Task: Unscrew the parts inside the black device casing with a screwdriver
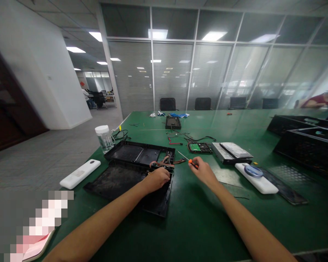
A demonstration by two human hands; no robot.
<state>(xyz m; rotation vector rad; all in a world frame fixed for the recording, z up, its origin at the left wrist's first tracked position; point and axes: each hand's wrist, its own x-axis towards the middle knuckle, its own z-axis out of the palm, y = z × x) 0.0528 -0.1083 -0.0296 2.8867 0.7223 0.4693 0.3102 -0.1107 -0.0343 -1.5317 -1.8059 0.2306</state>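
My right hand point(202, 169) grips a screwdriver point(192, 163) with an orange and black handle; its thin shaft points up and left over the table. My left hand point(158, 179) is closed at the right end of an opened black plastic casing point(112, 178), and what its fingers hold, if anything, is hidden. The casing lies in two shallow halves, the far half point(136, 153) behind the near one. Multicoloured ribbon wires point(162, 163) lie in the far half's right end, just beyond my left hand. A green circuit board point(196, 147) lies past the screwdriver.
A clear jar with a white lid point(105, 140) and a white oblong device point(80, 174) stand left. At right are a silver box-shaped drive point(231, 151), another white device point(258, 180) and black computer cases point(308, 149). Loose cables point(202, 138) and a small black tray point(173, 122) lie farther back.
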